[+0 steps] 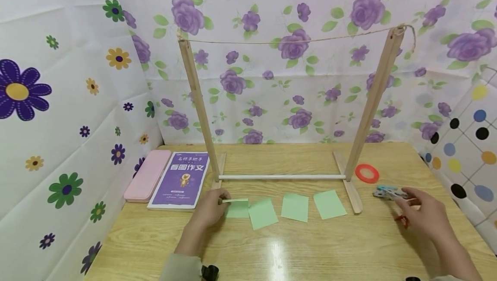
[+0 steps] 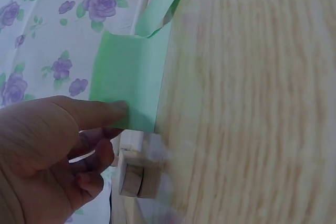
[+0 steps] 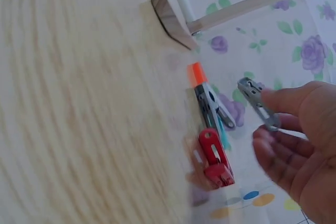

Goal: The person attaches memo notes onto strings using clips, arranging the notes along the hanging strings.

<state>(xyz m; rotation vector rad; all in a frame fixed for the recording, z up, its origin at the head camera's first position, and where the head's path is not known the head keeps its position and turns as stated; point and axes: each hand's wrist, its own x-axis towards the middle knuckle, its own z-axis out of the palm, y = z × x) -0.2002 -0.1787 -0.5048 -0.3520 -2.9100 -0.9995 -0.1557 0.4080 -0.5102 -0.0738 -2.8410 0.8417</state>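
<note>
Green paper (image 1: pixel 237 210) is pinched at its left side by the left hand (image 1: pixel 211 206), thumb laid over the sheet and the other fingers curled in; its far edge looks bent up from the table (image 1: pixel 303 251). The right hand (image 1: pixel 425 216) is nearly closed, with a grey clip (image 3: pixel 260 106) caught between thumb and fingers, apart from a red clip (image 3: pixel 214 153) and others that overlap too much to count.

The step in hand seems to be taking up one sheet and one clip together. The next move would call for raising the paper without creasing it and squeezing the clip wide before it meets an edge.

Three more squares (image 1: pixel 294 207) lie in a row to the right of the pinched one. Behind them, a white rod (image 1: pixel 281 177) joins the feet of a wooden stand (image 1: pixel 372 99), whose string (image 1: pixel 272 42) hangs bare between the post tops. A red ring (image 1: pixel 366 173) lies beyond the clips; a purple book (image 1: pixel 180 179) and pink case (image 1: pixel 148 175) lie at the left.
</note>
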